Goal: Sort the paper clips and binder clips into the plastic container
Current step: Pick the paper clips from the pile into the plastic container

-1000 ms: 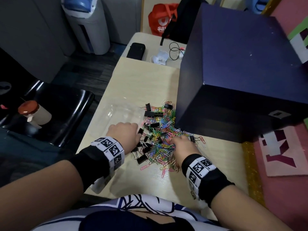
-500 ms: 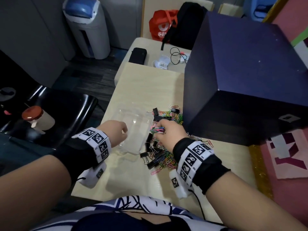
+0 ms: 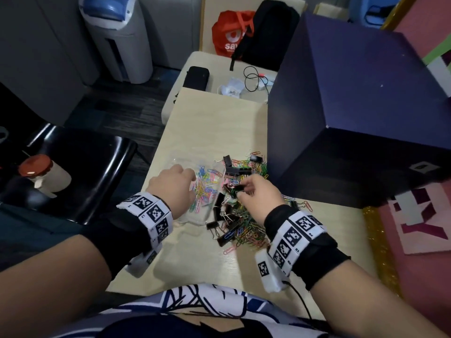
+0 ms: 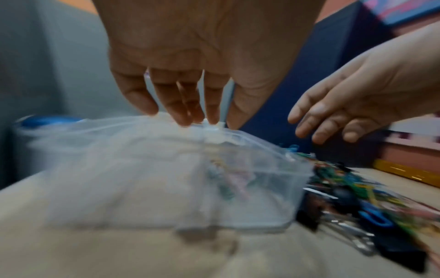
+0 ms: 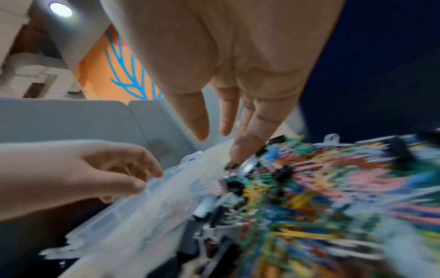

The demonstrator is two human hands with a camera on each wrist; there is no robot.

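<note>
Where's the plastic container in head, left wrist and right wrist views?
Head: plastic container centre, under the left hand.
Left wrist: centre, blurred, fingertips on its rim.
Right wrist: lower left, blurred.
Shared landmark: clip pile on its right side.

1 plastic container (image 3: pixel 214 170); 2 hands; clips too many to count.

At the top centre of the head view, a red bag (image 3: pixel 230 32) bears white letters, seemingly "sav", cut off.
</note>
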